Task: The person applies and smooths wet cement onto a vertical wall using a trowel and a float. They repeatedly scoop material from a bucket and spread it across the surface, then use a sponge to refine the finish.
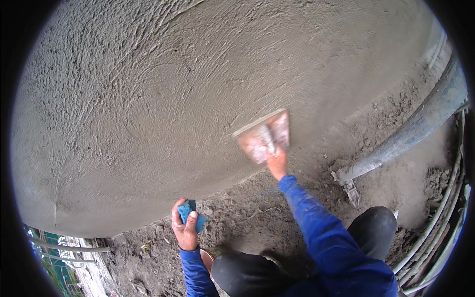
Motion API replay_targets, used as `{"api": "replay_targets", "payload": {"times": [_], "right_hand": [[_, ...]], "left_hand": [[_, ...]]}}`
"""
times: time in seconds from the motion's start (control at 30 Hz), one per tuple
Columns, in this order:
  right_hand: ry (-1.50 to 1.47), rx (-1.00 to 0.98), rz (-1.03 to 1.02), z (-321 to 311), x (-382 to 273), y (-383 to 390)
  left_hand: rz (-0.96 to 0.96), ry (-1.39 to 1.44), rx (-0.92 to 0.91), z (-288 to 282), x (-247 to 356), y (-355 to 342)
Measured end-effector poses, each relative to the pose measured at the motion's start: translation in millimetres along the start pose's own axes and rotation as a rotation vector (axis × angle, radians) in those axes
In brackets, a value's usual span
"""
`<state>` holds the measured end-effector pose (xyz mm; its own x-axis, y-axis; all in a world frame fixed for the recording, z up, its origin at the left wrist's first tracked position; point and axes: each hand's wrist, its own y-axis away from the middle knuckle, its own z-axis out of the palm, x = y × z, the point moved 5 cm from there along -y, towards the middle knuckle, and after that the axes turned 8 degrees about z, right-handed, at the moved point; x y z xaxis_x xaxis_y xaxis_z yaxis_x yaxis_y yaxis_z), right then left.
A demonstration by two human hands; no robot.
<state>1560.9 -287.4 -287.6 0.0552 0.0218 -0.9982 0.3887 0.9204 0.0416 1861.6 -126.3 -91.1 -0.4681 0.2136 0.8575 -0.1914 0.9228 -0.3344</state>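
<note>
My right hand (278, 162) is closed round the handle of a plastering float (253, 144), a flat reddish-white board smeared by motion. The float's far edge lies against a grey, wet-looking plastered wall (148, 109), with a ridge of plaster along that edge. Lower and to the left, my left hand (186, 228) grips a blue sponge (187, 210) between thumb and fingers, apart from the wall. Swirled trowel marks cover the wall, rougher toward the upper left and smoother around the float.
Loose, lumpy soil (237, 208) runs along the wall's foot. A grey pipe or post (410, 133) slants down at the right, ending near my right forearm. Curved hoses or rods (440, 218) lie at the far right. A round container (208, 257) is partly hidden beside my knee.
</note>
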Motion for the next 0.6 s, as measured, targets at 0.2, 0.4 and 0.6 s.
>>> {"api": "replay_targets", "payload": {"times": [0.2,0.4,0.6], "right_hand": [[-0.368,0.120,0.071,-87,-126,-64],[-0.502,-0.209,0.176,63,-160,36],[-0.060,-0.098,0.007,16,-28,-1]], "left_hand": [[-0.161,-0.040,0.167,-89,-33,64],[-0.155,0.014,0.159,-47,-9,33],[0.020,-0.046,0.053,-41,-5,9]]}}
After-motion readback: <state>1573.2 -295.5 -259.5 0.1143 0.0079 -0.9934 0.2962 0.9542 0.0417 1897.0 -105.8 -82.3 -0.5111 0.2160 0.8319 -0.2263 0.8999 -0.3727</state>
